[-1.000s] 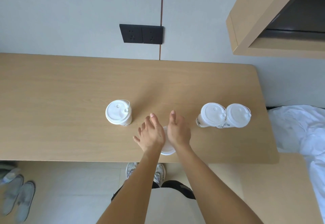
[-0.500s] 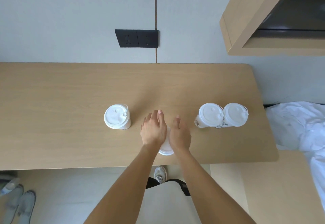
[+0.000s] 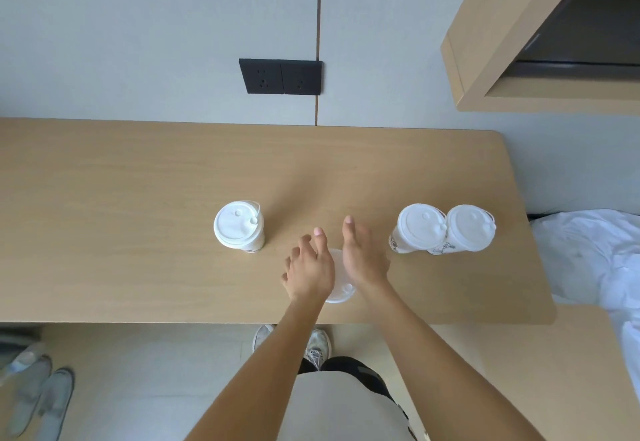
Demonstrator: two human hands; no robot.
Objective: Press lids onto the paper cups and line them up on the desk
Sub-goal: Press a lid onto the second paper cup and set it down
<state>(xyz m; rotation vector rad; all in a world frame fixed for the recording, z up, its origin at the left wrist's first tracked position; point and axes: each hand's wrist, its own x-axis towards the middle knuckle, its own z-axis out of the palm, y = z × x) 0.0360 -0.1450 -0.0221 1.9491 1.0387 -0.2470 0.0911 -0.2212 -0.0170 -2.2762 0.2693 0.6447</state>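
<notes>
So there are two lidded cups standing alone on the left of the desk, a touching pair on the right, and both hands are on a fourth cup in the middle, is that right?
Not quite. The head view shows only one lidded cup alone on the left of the desk. The rest holds: the touching pair on the right, and the left hand and right hand on the middle cup.

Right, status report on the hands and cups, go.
Left hand and right hand flat on fourth cup's lid. Three lidded cups standing on desk. Nothing in the way.
</notes>
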